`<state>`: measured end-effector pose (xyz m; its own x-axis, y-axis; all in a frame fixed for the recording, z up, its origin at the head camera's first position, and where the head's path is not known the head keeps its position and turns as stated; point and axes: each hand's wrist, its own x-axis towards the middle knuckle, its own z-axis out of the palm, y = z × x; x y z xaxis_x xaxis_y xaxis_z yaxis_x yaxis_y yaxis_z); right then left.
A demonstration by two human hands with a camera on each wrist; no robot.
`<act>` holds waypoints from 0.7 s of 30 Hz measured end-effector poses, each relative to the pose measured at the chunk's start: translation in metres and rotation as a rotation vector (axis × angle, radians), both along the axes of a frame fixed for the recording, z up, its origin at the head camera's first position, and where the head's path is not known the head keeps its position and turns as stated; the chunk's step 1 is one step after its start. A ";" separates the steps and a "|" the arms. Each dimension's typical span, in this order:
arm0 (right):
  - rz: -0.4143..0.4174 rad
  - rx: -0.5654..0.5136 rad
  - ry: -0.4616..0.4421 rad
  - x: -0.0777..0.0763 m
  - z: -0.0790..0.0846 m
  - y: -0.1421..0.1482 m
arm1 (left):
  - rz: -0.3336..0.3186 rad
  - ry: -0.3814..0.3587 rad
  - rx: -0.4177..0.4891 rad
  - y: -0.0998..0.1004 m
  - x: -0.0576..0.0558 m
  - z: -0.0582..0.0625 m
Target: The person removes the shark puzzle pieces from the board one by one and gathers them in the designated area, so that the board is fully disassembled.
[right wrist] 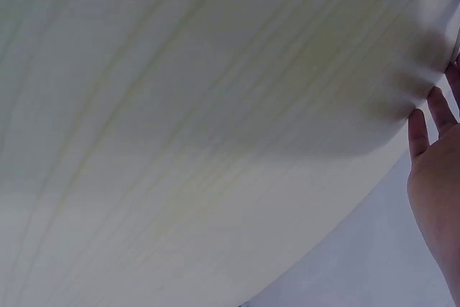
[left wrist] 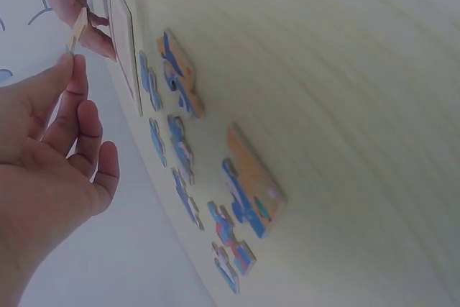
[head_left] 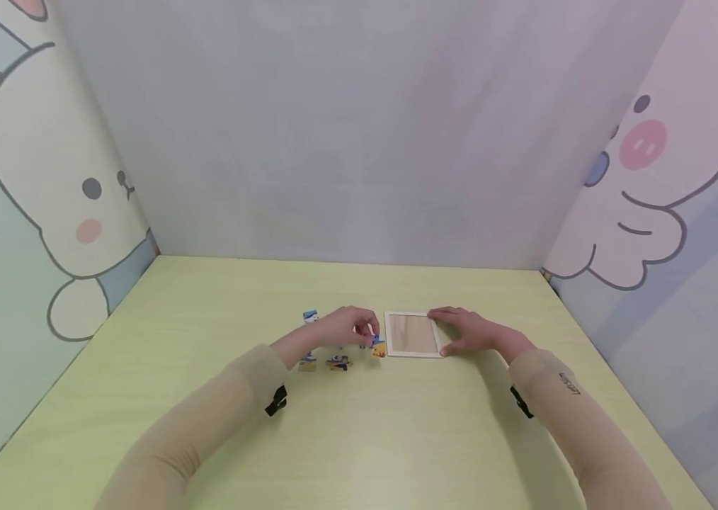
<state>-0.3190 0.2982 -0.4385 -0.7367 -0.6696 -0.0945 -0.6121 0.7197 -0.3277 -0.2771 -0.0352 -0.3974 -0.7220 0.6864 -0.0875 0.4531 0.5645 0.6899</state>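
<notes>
My left hand pinches a thin wooden puzzle piece between thumb and forefinger, just left of the shallow wooden puzzle frame. In the left wrist view that piece shows nearly edge-on, raised above the table. My right hand rests at the frame's right side, fingers at the far corner and thumb at the near one. Below the left fingers an orange and blue puzzle piece lies on the table. No pieces show inside the frame. Only the edge of the right hand appears in the right wrist view.
Several loose puzzle pieces lie spread left of the frame, some hidden under the left hand in the head view. The pale wood-grain table meets a grey curtain at the back, with cartoon-printed walls at both sides.
</notes>
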 end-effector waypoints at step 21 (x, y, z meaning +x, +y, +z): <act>-0.002 -0.006 -0.018 -0.001 -0.001 0.002 | 0.084 0.032 -0.110 -0.007 0.010 -0.023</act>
